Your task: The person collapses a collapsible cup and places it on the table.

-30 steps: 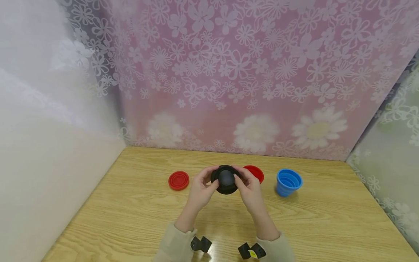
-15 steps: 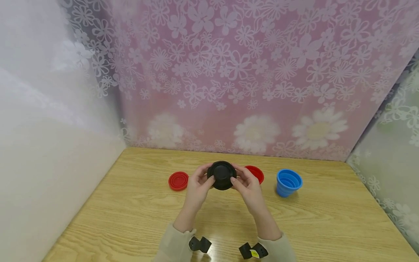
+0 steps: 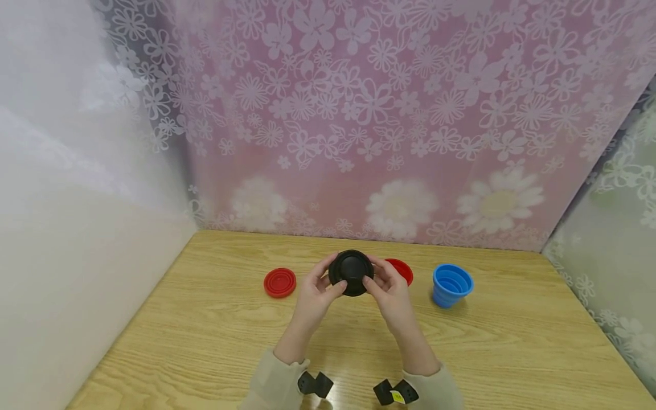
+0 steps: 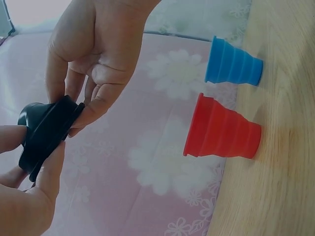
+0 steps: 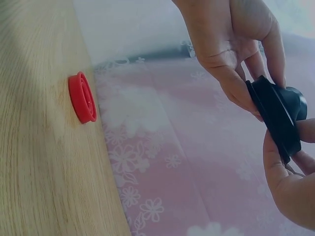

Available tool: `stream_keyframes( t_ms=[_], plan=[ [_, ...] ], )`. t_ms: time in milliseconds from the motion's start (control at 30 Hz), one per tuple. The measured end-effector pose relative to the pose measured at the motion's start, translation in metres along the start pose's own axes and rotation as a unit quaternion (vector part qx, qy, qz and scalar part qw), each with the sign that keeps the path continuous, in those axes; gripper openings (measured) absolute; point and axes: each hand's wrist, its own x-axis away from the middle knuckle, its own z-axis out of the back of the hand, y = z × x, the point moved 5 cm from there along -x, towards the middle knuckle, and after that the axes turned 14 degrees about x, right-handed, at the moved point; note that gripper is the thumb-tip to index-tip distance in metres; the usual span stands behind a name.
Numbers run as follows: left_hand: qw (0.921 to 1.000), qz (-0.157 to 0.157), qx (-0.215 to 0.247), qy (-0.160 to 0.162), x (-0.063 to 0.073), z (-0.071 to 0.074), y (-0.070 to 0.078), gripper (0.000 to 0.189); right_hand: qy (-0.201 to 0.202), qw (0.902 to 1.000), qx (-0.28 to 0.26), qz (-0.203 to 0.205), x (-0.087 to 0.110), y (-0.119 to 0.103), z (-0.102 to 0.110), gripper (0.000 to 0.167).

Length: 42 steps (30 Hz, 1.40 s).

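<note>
Both hands hold a black collapsible cup [image 3: 351, 267] up over the table, one at each side. My left hand [image 3: 312, 296] pinches its left edge, thumb on the near face and fingers behind. On the opposite edge, my right hand [image 3: 393, 297] grips it the same way. In the left wrist view the black cup [image 4: 47, 132] is mostly flat, its rounded base bulging out on the thumb side. Beyond the right hand, a red collapsible cup [image 3: 402, 269] stands extended, partly hidden by that hand in the head view.
A folded-flat red cup [image 3: 279, 283] lies on the wooden table [image 3: 230, 341] at the left. An extended blue collapsible cup [image 3: 451, 285] stands at the right. Floral curtains [image 3: 328, 114] enclose the table's back and sides.
The hands have tilted the black cup and raised it slightly in view, with the thumbs shifting along its near face. The other cups have not moved.
</note>
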Motion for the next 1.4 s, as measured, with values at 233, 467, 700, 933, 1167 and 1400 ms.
stream_keyframes(
  t_ms=[233, 467, 700, 933, 1167, 1400],
  plan=[
    [0.9998, -0.008, -0.005, 0.016, -0.002, 0.003, -0.001, 0.054, 0.000, 0.9998, 0.017, -0.011, 0.001, -0.002, -0.003, 0.040],
    [0.9989, 0.000, -0.012, 0.045, -0.002, 0.006, -0.002, 0.061, -0.004, 0.9996, -0.004, -0.028, 0.003, -0.001, -0.006, 0.037],
    [0.9987, 0.002, 0.014, 0.049, -0.002, 0.007, -0.003, 0.060, -0.071, 0.9974, -0.012, 0.011, 0.004, 0.000, -0.013, 0.053],
    [0.9990, -0.005, 0.018, 0.041, -0.002, 0.006, 0.000, 0.056, -0.054, 0.9983, -0.008, 0.020, 0.002, 0.000, -0.009, 0.054],
    [0.9960, -0.012, 0.032, 0.083, -0.002, 0.013, 0.002, 0.028, 0.005, 0.9993, -0.027, -0.024, 0.000, 0.002, 0.001, 0.039],
    [0.9925, -0.009, 0.030, 0.118, -0.003, 0.018, 0.001, 0.021, 0.037, 0.9976, -0.056, -0.018, -0.001, 0.001, 0.006, 0.026]
  ],
)
